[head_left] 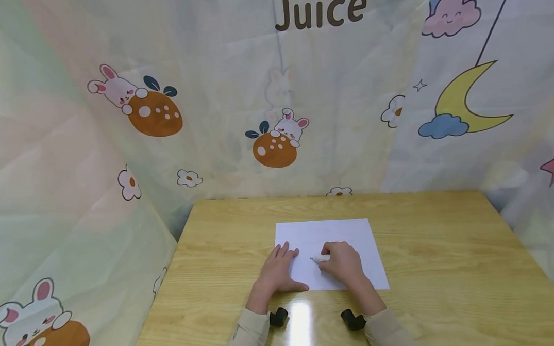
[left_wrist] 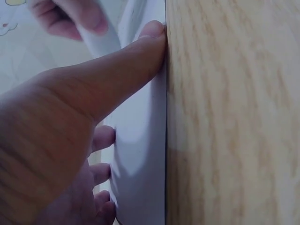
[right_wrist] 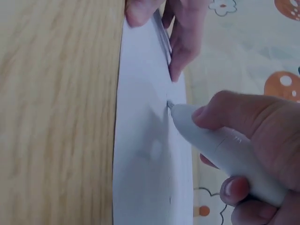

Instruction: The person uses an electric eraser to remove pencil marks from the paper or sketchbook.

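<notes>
A white sheet of paper (head_left: 316,232) lies on the wooden table. My left hand (head_left: 275,271) rests on its left part, fingers spread and thumb (left_wrist: 152,30) at the near edge. Over the right half of the sheet, my right hand (head_left: 344,263) grips a thick white pen (right_wrist: 211,140) between thumb and fingers. The pen slants to the left, its thin metal tip (right_wrist: 169,104) right at the paper. A few faint, small dark marks show on the sheet in the right wrist view.
The light wooden table (head_left: 447,253) extends on both sides of the sheet. Patterned cloth (head_left: 220,144) hangs behind the table and at its sides. Black devices (head_left: 278,317) sit at both wrists, beside beige sleeves (head_left: 249,334).
</notes>
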The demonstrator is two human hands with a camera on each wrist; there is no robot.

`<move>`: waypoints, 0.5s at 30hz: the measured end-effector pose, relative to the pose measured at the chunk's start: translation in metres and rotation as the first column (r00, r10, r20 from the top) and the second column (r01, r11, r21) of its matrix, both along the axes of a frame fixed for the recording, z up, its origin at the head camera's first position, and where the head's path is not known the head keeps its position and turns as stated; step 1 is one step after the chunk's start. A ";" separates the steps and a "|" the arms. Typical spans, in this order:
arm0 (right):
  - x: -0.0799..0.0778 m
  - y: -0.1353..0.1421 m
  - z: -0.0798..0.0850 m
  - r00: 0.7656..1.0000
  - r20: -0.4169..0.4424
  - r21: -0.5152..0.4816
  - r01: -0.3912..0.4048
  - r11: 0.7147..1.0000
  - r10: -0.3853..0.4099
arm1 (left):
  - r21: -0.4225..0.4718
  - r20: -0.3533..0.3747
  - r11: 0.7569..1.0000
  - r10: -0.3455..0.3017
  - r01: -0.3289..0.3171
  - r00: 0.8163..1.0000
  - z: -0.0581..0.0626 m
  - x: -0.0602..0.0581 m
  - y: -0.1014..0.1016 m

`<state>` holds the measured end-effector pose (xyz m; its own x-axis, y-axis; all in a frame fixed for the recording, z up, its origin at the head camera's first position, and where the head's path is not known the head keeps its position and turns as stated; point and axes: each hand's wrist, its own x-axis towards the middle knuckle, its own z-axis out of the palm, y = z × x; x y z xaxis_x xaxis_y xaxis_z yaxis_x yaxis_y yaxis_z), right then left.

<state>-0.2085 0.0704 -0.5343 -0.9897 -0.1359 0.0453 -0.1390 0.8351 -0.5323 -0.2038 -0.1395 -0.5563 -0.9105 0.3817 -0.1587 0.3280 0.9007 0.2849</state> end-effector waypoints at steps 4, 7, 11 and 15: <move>0.001 0.004 -0.001 0.999 -0.033 -0.009 0.014 1.000 -0.014 | 0.008 -0.019 1.000 0.005 -0.005 1.000 -0.001 0.000 0.000; 0.001 0.010 -0.005 0.999 -0.012 -0.020 0.051 0.999 -0.051 | 0.004 -0.015 1.000 0.004 -0.004 1.000 -0.001 0.001 -0.001; -0.002 0.011 -0.008 0.999 -0.016 -0.029 0.041 0.999 -0.042 | 0.011 -0.011 1.000 -0.001 0.001 1.000 0.001 0.001 -0.001; 0.000 0.012 -0.006 0.998 -0.002 -0.030 0.058 0.998 -0.059 | 0.021 -0.012 1.000 -0.006 0.007 1.000 0.002 0.001 -0.001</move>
<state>-0.2081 0.0825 -0.5402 -0.9958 -0.0763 0.0511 -0.0918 0.8255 -0.5568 -0.2024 -0.1400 -0.5542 -0.9097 0.3910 -0.1396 0.3374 0.8922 0.3002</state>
